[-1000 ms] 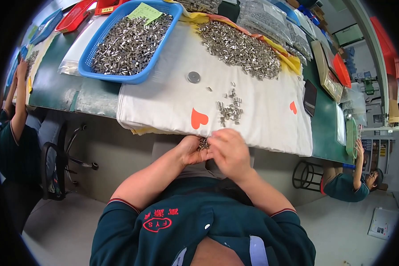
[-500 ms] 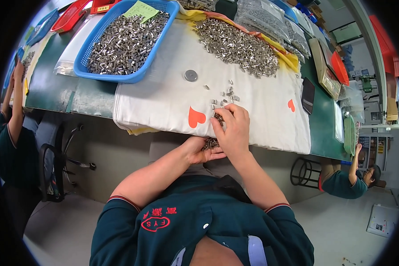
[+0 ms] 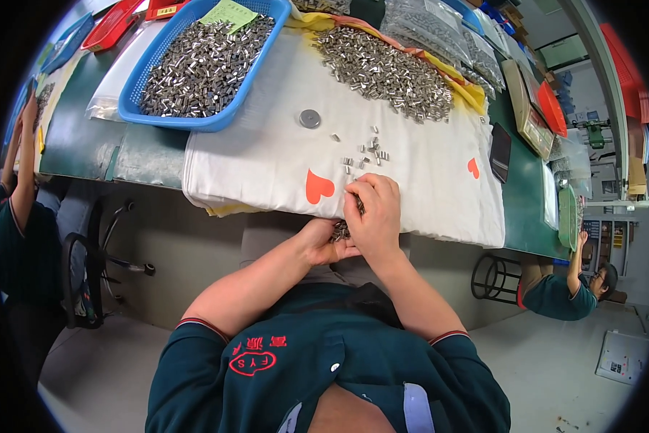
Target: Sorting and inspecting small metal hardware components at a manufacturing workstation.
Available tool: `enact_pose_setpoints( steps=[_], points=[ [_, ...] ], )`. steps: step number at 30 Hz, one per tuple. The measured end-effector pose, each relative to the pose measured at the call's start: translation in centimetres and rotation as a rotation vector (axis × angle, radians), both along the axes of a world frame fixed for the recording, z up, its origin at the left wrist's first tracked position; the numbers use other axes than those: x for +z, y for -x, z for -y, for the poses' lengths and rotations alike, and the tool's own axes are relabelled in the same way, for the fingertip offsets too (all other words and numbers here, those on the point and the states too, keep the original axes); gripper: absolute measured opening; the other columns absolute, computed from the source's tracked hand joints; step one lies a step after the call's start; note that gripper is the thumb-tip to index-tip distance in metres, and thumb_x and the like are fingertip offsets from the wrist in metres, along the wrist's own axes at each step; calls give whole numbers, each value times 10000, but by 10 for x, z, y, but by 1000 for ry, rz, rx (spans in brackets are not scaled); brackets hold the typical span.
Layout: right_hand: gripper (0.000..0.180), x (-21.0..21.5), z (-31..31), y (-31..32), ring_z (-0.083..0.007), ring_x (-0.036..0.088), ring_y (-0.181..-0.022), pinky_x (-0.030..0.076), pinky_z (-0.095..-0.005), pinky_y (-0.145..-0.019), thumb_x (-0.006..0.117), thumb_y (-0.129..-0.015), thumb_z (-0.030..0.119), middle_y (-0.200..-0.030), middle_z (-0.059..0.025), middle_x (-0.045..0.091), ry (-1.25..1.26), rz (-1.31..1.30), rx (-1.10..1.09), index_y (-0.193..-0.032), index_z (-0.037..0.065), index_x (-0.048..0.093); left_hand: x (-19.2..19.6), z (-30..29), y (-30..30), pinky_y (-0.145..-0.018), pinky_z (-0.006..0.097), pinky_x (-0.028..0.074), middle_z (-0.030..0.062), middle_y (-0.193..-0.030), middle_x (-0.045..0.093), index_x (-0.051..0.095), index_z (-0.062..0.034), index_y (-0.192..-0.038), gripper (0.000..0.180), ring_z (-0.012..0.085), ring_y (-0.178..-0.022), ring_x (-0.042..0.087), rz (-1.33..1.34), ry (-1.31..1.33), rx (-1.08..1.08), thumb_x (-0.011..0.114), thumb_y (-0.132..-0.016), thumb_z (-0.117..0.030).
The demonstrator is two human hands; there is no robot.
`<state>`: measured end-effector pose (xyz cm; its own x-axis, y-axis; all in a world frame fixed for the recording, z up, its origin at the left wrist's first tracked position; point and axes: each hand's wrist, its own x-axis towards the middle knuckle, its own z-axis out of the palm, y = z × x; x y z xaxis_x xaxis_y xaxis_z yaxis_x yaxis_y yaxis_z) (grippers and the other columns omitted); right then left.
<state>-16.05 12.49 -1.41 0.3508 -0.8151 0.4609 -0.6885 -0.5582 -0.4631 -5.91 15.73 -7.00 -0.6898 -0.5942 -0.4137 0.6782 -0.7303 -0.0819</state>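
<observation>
At the table's near edge my left hand (image 3: 323, 247) is cupped palm up. It holds a heap of small metal cylinders (image 3: 341, 231), partly covered by my right hand. My right hand (image 3: 376, 213) rests just above it at the cloth's front edge, fingers curled over more of the cylinders, of which only a few show. A short way beyond the fingertips several loose cylinders (image 3: 373, 148) are scattered on the white cloth (image 3: 267, 162), which has red hearts. A round grey disc (image 3: 309, 118) lies to their left. Farther back spreads a large pile of the same cylinders (image 3: 382, 72).
A blue basket (image 3: 216, 124) full of metal cylinders and a yellow-green paper stands at the back left. Filled plastic bags (image 3: 429, 32) lie at the back. A dark phone (image 3: 500, 153) and a scale (image 3: 530, 108) are at right. Co-workers sit on both sides.
My right hand has drawn slightly back toward me and left, its fingers more closed over the cylinders. My left hand stays cupped in nearly the same place.
</observation>
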Motion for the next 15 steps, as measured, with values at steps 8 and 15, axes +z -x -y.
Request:
enact_pose_setpoints(
  steps=[8,15],
  points=[
    [125,-2,-34,4,-262,489,-821,401,-347,-718,614,-648,18,-844,-72,524,-3,6,87,-767,42,583,-28,-5,5,-776,340,510,116,-1031,525,474,-10,-1060,272,206,-930,563,-60,8,64,308,-922,-175],
    [204,3,-47,23,-255,485,-888,398,-370,-759,629,-628,33,-912,-60,521,-42,-66,327,-826,70,591,-23,-1,7,-789,374,502,150,-1053,537,472,2,-1103,334,254,-939,565,66,77,45,307,-927,-230]
  ],
)
